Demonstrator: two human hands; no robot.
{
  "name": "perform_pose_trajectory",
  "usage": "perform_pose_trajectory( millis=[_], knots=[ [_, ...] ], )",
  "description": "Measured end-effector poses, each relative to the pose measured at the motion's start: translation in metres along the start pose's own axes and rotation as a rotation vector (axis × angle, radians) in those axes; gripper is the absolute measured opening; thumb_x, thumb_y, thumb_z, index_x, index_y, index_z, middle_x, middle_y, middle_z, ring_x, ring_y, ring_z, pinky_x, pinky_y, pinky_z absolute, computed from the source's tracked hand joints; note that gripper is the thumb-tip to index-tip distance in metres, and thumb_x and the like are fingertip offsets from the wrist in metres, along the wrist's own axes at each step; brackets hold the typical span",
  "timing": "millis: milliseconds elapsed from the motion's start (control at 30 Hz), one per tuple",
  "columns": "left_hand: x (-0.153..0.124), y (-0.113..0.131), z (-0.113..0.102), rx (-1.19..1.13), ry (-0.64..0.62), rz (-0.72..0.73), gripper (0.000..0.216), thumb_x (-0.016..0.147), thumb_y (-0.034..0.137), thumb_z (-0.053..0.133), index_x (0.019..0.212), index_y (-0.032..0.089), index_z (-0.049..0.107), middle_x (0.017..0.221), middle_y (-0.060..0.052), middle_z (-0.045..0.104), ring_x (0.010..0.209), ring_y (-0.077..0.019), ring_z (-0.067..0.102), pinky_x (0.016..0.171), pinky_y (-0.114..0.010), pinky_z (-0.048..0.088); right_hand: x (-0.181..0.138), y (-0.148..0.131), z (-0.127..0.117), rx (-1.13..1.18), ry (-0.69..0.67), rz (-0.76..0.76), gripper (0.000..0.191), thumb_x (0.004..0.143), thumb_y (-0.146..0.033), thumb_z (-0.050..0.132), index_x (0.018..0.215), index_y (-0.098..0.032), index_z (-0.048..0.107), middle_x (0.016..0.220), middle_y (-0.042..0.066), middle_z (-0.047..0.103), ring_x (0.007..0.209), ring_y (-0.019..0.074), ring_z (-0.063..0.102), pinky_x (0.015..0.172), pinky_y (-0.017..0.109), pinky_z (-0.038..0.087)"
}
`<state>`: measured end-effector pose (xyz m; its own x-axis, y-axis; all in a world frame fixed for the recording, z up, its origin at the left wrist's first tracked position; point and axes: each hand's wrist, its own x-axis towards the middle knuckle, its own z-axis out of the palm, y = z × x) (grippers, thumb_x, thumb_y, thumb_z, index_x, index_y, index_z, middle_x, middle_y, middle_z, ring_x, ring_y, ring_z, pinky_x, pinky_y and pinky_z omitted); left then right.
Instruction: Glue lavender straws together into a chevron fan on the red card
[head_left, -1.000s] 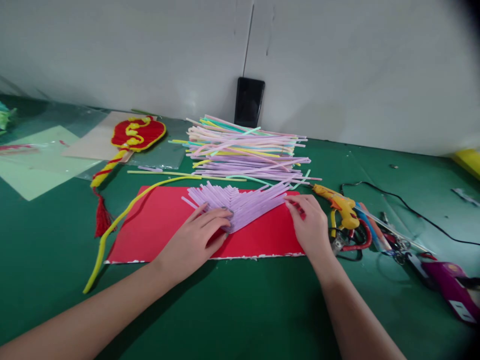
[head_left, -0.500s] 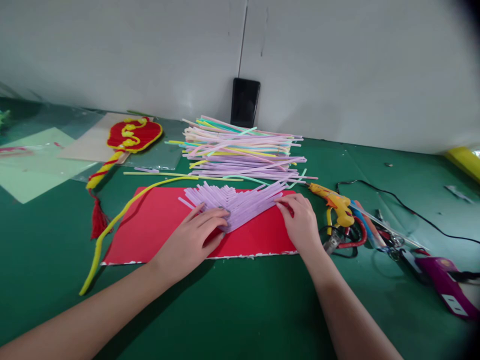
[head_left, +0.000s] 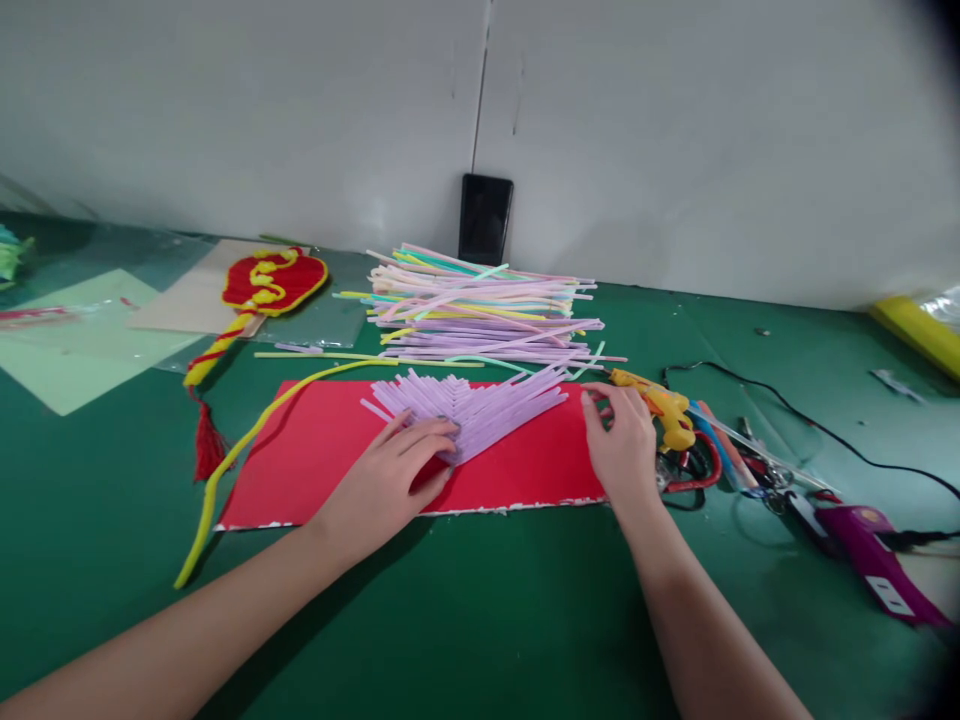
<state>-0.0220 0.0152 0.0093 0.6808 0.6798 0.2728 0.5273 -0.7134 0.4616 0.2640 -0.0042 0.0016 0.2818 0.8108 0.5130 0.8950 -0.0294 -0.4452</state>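
A fan of purple straws lies glued in a V on a red card sheet. My left hand lies flat on the card, fingers stretched out and pressing the lower tip of the purple straws. My right hand hovers at the card's right edge with fingers spread, holding nothing, just left of the yellow glue gun. A long yellow pipe cleaner curves along the card's left side.
A pile of coloured straws sits behind the card, a black phone leans on the wall. A red and yellow fan ornament lies at left. Scissors, pens, a black cable and a purple tool crowd the right.
My right hand has left the right ends of the purple straws and moved right toward the glue gun, fingers opening. The left hand stays pressed on the straws.
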Motion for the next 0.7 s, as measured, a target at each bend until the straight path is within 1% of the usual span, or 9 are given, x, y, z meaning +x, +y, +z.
perform_pose_trajectory(
  millis=[167, 333, 467, 567, 700],
  knots=[
    [0.000, 0.000, -0.001, 0.013, 0.011, -0.017, 0.027, 0.086, 0.017, 0.051, 0.113, 0.022, 0.050, 0.129, -0.005, 0.056, 0.120, -0.0173, 0.050, 0.111, -0.045, 0.029, 0.000, 0.003, 0.002, -0.021, -0.022, -0.007, 0.023, 0.088, -0.030, 0.045, 0.098, -0.019, 0.063, 0.086, 0.006, 0.058, 0.072, 0.0186, 0.050, 0.074, 0.036, 0.044],
    [0.000, 0.001, 0.000, 0.031, 0.015, -0.025, 0.026, 0.087, 0.016, 0.050, 0.112, 0.022, 0.050, 0.131, -0.004, 0.054, 0.122, -0.0158, 0.048, 0.113, -0.044, 0.025, -0.002, 0.002, 0.004, 0.087, -0.049, 0.019, 0.025, 0.088, -0.031, 0.045, 0.098, -0.017, 0.063, 0.082, 0.006, 0.058, 0.067, 0.0165, 0.052, 0.067, 0.032, 0.046],
    [0.000, 0.003, -0.001, 0.039, 0.001, -0.038, 0.025, 0.087, 0.017, 0.050, 0.111, 0.022, 0.050, 0.130, -0.004, 0.054, 0.122, -0.0162, 0.048, 0.112, -0.045, 0.025, -0.004, -0.004, 0.008, 0.153, -0.046, 0.033, 0.025, 0.088, -0.033, 0.045, 0.097, -0.017, 0.063, 0.085, 0.007, 0.061, 0.073, 0.0175, 0.056, 0.071, 0.033, 0.047],
    [0.001, 0.004, -0.002, 0.056, -0.007, -0.035, 0.026, 0.087, 0.017, 0.050, 0.113, 0.022, 0.050, 0.130, -0.004, 0.054, 0.122, -0.0171, 0.047, 0.111, -0.046, 0.025, -0.005, -0.008, 0.012, 0.190, -0.050, 0.067, 0.026, 0.087, -0.033, 0.046, 0.097, -0.016, 0.063, 0.088, 0.008, 0.061, 0.074, 0.0173, 0.057, 0.073, 0.034, 0.047],
    [0.000, 0.006, -0.004, 0.086, 0.032, -0.022, 0.026, 0.087, 0.017, 0.049, 0.113, 0.021, 0.050, 0.125, -0.006, 0.056, 0.119, -0.0186, 0.050, 0.109, -0.047, 0.027, -0.006, -0.006, 0.018, 0.234, -0.056, 0.089, 0.026, 0.086, -0.034, 0.046, 0.094, -0.016, 0.063, 0.088, 0.008, 0.063, 0.076, 0.0178, 0.058, 0.077, 0.035, 0.048]
  ],
)
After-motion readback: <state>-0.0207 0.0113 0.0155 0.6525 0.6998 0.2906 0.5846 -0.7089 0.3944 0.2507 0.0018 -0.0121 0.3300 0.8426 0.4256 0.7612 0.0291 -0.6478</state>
